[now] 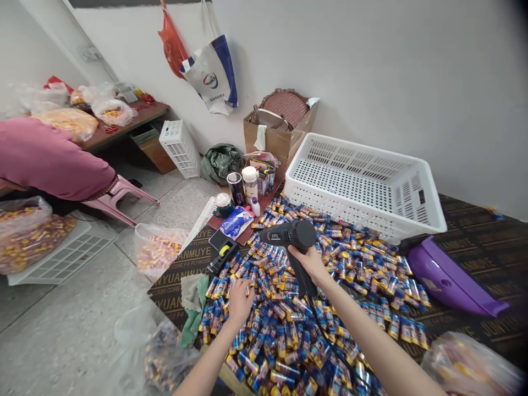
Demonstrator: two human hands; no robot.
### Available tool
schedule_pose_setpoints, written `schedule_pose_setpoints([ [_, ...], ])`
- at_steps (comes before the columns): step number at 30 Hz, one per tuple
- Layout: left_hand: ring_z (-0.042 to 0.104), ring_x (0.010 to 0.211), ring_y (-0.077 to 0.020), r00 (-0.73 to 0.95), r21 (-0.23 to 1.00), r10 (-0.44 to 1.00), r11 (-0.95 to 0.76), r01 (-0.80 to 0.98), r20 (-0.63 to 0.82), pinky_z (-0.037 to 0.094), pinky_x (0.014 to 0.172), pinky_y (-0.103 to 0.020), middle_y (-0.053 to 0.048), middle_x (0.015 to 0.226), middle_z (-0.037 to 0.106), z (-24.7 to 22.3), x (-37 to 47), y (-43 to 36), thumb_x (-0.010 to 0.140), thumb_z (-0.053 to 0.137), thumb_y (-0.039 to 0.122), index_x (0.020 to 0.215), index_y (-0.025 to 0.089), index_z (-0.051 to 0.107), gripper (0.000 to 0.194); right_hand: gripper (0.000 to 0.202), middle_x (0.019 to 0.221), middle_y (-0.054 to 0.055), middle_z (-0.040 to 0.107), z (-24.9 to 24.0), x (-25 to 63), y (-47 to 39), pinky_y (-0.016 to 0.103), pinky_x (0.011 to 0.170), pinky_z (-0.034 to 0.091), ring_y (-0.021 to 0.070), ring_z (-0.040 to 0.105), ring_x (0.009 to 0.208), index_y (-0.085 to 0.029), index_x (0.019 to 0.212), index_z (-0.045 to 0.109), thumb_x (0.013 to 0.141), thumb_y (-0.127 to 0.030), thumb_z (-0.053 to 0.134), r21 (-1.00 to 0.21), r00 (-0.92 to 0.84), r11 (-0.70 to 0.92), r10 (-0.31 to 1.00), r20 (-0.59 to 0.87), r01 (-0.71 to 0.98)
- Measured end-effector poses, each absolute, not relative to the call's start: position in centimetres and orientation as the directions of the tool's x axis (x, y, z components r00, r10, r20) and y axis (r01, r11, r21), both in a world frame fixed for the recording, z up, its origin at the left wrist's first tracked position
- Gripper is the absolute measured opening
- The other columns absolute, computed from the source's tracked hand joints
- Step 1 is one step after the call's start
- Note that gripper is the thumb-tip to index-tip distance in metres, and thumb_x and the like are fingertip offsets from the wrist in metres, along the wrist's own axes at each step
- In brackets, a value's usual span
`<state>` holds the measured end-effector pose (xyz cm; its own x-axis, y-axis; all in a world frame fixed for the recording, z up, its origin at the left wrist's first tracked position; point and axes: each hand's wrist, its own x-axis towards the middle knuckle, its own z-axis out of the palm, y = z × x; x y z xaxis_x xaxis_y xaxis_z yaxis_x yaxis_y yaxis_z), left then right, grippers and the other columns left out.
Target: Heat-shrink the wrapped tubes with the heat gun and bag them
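Heat gun (289, 234), black with a round rear housing, is held above the table in the right hand (310, 265), whose fingers wrap its handle, nozzle aimed left over a spread of small blue-and-yellow wrapped tubes (313, 319). Left hand (240, 300) rests palm-down on the tubes near the plywood table's (474, 242) near edge, fingers curled; whether it pinches one is unclear. Behind the heap a white slatted basket (363, 184) appears to hold nothing. A purple dustpan (445, 275) lies to the right. On the floor, a clear bag (159, 250) holds more tubes; a cardboard box (278, 135) holds woven items.
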<state>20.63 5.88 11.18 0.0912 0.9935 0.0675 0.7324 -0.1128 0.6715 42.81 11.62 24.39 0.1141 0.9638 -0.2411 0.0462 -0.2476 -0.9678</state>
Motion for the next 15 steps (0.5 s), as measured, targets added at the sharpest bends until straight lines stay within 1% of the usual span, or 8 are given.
schedule_pose_setpoints([
  [3,0.056,0.087,-0.0198,0.068,0.694,0.994,-0.111,0.712,0.089,0.046,0.077,-0.035,-0.005,0.089,0.061,11.1,20.4,5.6,0.078,0.044,0.02,0.087,0.021,0.061,0.02,0.041,0.066,0.003,0.061,25.4,43.4,10.5,0.028,0.047,0.044,0.015,0.053,0.05,-0.015,0.083,0.059,0.065,-0.052,0.063,-0.94,0.041,-0.329,0.944,-0.327,0.091],
  [5,0.057,0.086,-0.0198,0.049,0.696,0.994,-0.105,0.71,0.099,0.047,0.076,-0.035,-0.005,0.087,0.062,11.0,20.5,5.8,0.079,0.044,0.02,0.085,0.021,0.062,0.019,0.037,0.064,0.002,0.06,26.1,44.3,9.1,0.029,0.048,0.044,0.0158,0.053,0.051,-0.016,0.081,0.06,0.065,-0.05,0.064,-0.928,0.053,-0.343,0.939,-0.339,0.143],
  [8,0.057,0.086,-0.0199,0.048,0.687,0.992,-0.117,0.717,0.119,0.047,0.077,-0.036,-0.004,0.084,0.062,10.8,20.6,7.1,0.078,0.044,0.02,0.083,0.021,0.062,0.018,0.037,0.065,0.003,0.062,26.8,46.4,6.3,0.029,0.049,0.044,0.017,0.055,0.053,-0.016,0.082,0.06,0.066,-0.049,0.063,-0.908,0.14,-0.389,0.919,-0.369,0.159],
  [12,0.055,0.089,-0.0195,0.081,0.663,0.986,-0.159,0.731,0.147,0.044,0.082,-0.036,-0.004,0.089,0.061,11.2,21.4,10.2,0.079,0.043,0.02,0.086,0.021,0.061,0.02,0.038,0.06,0.004,0.062,26.7,50.4,1.5,0.028,0.045,0.042,0.0184,0.057,0.051,-0.016,0.078,0.059,0.068,-0.053,0.06,-0.847,0.268,-0.529,0.825,-0.497,0.058],
  [15,0.054,0.092,-0.0197,0.135,0.636,0.98,-0.196,0.747,0.144,0.043,0.083,-0.035,-0.005,0.091,0.061,12.1,23.6,12.9,0.078,0.043,0.017,0.089,0.02,0.061,0.022,0.037,0.057,0.005,0.063,26.6,53.6,-2.2,0.028,0.043,0.042,0.019,0.057,0.049,-0.017,0.077,0.06,0.067,-0.053,0.061,-0.816,0.405,-0.579,0.744,-0.532,-0.008],
])
